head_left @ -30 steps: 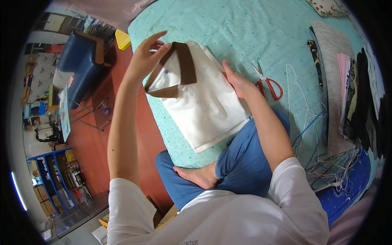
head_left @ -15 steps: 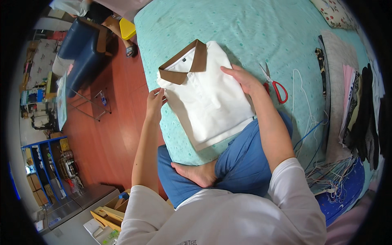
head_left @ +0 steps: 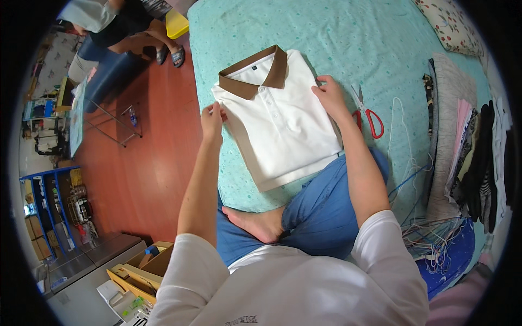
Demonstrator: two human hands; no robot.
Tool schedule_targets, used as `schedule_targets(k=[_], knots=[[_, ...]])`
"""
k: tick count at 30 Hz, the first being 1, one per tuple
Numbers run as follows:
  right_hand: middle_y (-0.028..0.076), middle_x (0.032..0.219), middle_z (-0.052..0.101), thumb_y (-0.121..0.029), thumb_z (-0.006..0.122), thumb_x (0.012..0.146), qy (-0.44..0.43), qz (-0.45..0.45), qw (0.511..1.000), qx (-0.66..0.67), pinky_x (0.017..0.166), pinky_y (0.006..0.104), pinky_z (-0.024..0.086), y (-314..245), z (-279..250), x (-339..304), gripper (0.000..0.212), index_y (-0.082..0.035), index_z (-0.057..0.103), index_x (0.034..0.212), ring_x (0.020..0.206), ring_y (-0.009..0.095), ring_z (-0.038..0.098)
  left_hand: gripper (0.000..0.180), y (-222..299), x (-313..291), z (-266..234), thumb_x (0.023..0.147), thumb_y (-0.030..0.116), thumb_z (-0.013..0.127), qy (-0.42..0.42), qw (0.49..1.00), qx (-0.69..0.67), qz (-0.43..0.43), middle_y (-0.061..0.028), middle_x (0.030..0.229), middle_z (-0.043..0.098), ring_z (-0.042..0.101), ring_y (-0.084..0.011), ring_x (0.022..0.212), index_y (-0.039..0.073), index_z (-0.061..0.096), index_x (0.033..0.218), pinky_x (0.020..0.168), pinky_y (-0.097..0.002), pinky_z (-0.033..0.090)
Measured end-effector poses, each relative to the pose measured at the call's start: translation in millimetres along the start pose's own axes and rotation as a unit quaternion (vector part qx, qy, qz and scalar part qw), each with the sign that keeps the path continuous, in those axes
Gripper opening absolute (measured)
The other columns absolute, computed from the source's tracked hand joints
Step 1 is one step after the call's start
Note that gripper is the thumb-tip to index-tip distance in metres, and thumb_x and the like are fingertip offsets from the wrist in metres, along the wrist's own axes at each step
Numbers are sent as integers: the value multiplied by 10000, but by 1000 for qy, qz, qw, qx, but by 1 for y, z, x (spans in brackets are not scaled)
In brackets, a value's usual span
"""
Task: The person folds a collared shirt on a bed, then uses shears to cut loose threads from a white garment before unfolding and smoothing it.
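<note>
A white polo shirt (head_left: pixel 288 125) with a brown collar lies neatly folded on the pale green bed, its buttoned placket facing up. My left hand (head_left: pixel 213 120) is at its left edge below the collar, fingers curled in a pinch on the fabric. At the opposite edge rests my right hand (head_left: pixel 330 99), thumb touching the shirt's side and fingers stretched apart from it. Red-handled scissors (head_left: pixel 373 120) lie with blades parted on the bed just right of that hand.
White wire hangers (head_left: pixel 399 127) and a tangle of hangers (head_left: pixel 435 239) lie to the right. Beyond them are a grey folded cloth (head_left: pixel 448 108) and a row of folded clothes (head_left: pixel 473 146). Another person (head_left: pixel 117 27) stands on the red floor at far left, near a yellow stool (head_left: pixel 176 24).
My right hand has slid outward to the shirt's right edge, its fingers more spread. The collar and front look flatter. The other person has come further into view.
</note>
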State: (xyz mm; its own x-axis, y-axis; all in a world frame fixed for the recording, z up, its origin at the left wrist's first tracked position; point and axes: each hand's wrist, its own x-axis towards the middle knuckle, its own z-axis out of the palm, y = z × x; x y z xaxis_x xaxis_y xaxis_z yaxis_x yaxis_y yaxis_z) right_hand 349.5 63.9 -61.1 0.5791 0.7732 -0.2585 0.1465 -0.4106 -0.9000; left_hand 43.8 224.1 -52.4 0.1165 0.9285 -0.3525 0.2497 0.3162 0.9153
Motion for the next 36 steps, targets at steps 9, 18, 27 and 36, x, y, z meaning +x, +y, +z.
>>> schedule_targets(k=[9, 18, 27, 36], knots=[[204, 861, 636, -575, 642, 807, -97, 18, 969, -226, 707, 399, 483, -1, -30, -51, 642, 40, 573, 980, 770, 285, 614, 284, -61, -164, 4, 952, 242, 561, 33, 983, 166, 69, -93, 746, 591, 548, -159, 656, -31, 545, 1025, 611, -310, 461], [143, 865, 634, -472, 757, 745, -186, 36, 965, -180, 717, 332, 480, -1, -51, -82, 594, 44, 597, 991, 818, 220, 599, 350, -75, -186, -4, 922, 270, 608, -32, 994, 102, -30, -101, 767, 612, 546, -142, 665, -59, 541, 1022, 583, -299, 447], [61, 926, 638, -217, 630, 895, -150, 24, 988, 0, 749, 278, 470, 16, -63, -101, 290, -6, 583, 1088, 858, 129, 578, 272, -94, -211, -7, 846, 134, 655, 20, 994, 80, 76, -111, 837, 611, 576, -162, 706, -24, 525, 1026, 630, -292, 487], [58, 954, 642, -446, 740, 786, -254, 95, 948, -168, 739, 257, 425, -16, -68, -117, 541, 15, 650, 1054, 850, 120, 546, 144, -93, -208, -19, 884, 142, 635, -67, 998, -1, -14, -27, 746, 596, 530, -114, 630, -2, 623, 890, 576, -250, 439]])
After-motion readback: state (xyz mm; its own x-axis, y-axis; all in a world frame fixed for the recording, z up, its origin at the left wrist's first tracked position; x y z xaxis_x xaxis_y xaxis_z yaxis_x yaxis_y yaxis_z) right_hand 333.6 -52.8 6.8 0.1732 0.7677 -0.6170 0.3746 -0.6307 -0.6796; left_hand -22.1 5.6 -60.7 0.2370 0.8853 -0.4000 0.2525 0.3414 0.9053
